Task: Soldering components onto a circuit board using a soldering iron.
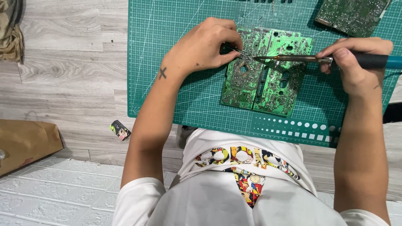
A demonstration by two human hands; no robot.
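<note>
A green circuit board lies solder side up on a green cutting mat. My left hand pinches thin metal tweezers whose tips touch the board's upper left part. My right hand grips a soldering iron with a dark and teal handle. Its metal tip points left and meets the board right next to the tweezer tips.
A second circuit board lies at the mat's top right corner. A small black and yellow object sits on the grey wood surface left of the mat. A brown cardboard piece and camouflage cloth are at the far left.
</note>
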